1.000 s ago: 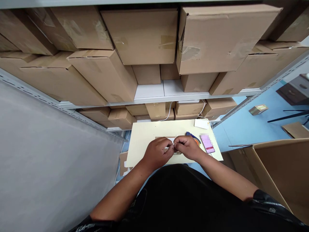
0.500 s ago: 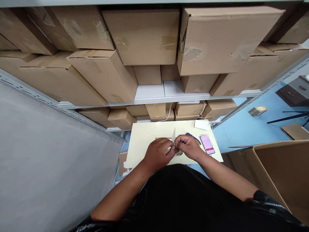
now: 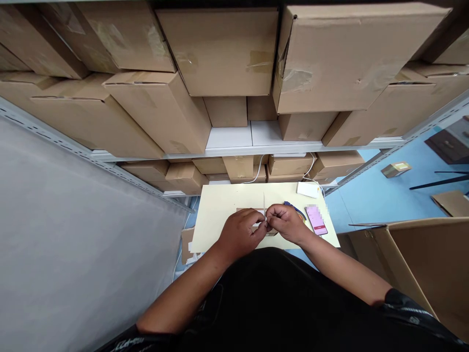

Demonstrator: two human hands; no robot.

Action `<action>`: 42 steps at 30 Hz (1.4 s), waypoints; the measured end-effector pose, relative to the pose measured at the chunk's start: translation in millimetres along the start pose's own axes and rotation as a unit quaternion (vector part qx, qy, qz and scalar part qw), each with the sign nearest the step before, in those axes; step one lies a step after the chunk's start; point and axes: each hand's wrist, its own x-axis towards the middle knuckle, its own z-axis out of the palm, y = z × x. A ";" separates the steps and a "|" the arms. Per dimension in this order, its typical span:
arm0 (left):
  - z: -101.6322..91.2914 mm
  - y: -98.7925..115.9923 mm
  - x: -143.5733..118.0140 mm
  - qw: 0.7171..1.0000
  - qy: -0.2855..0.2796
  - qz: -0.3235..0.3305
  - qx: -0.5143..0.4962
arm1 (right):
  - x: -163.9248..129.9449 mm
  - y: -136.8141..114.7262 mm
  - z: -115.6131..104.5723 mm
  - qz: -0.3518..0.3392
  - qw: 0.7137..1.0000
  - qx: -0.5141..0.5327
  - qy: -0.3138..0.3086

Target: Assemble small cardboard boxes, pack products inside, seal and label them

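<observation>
My left hand (image 3: 244, 229) and my right hand (image 3: 286, 222) meet over the pale yellow table (image 3: 212, 215), fingertips pinched together and nearly touching. Between them stands a thin white slip (image 3: 264, 203), seen almost edge-on, its lower end at the fingertips of both hands. Whether it is a label or plain paper I cannot tell. Below the hands lies a small cardboard box (image 3: 271, 234), mostly hidden by them. Just beyond my right hand is a blue tool with an orange-yellow part (image 3: 296, 209), partly covered.
A phone with a pink screen (image 3: 315, 220) lies at the table's right, near a white box-like item (image 3: 308, 189) with a cable. Shelves with several cardboard boxes (image 3: 220, 54) rise in front. A large open carton (image 3: 425, 254) stands at right, a grey wall (image 3: 73, 234) at left.
The white slip has turned from showing a narrow face to nearly edge-on. Both hands keep their pinch in about the same place. The view has shifted slightly.
</observation>
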 end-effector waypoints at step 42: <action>-6.5 -10.0 -3.1 0.818 0.131 -0.313 -0.465 | -12.4 -5.8 0.2 -0.272 0.885 -0.329 0.188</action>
